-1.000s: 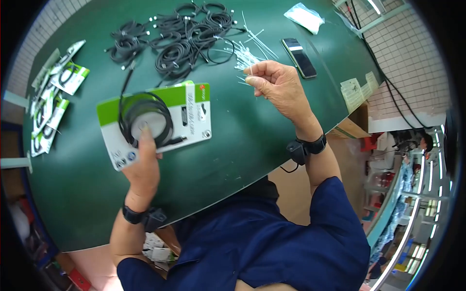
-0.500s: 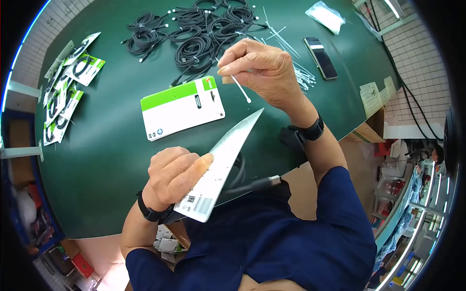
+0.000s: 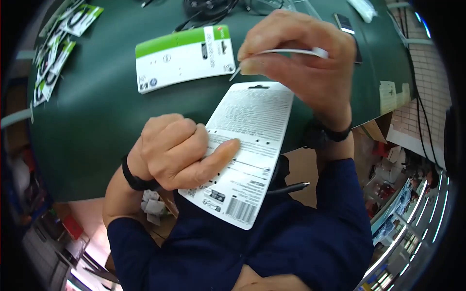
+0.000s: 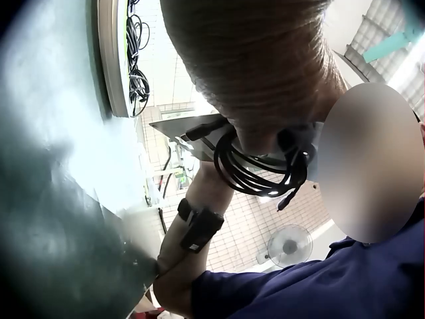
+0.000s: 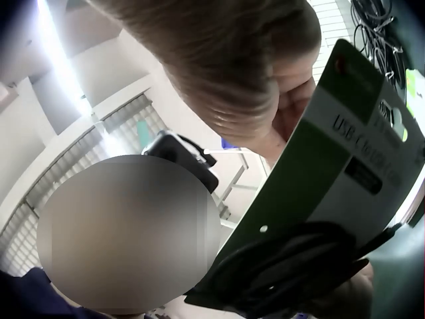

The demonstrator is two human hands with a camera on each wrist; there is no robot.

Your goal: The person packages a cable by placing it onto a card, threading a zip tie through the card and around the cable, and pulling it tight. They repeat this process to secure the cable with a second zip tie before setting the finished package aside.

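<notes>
My left hand (image 3: 177,150) grips a white printed packaging card (image 3: 250,109), its back side up and tilted over the table's near edge. A coil of black USB cable (image 4: 255,176) lies against the card's other face; the right wrist view shows that green and white front (image 5: 345,133). One black plug (image 3: 293,187) sticks out past the card's lower right side. Above the card's top end, my right hand (image 3: 310,63) pinches a thin white cable tie (image 3: 286,50) between thumb and fingers. Its head end points right and its tail reaches down left.
Another green and white card (image 3: 184,60) lies flat on the green table (image 3: 97,145). Packaged cables (image 3: 53,68) are piled at the left. Black cable coils (image 3: 206,7) lie at the back, with a phone (image 3: 343,23) and plastic bag (image 3: 363,8) at the right.
My left hand has lifted the card with its cable off the other card, drawn it towards my body and turned its back up. My right hand, with the cable tie, has come closer.
</notes>
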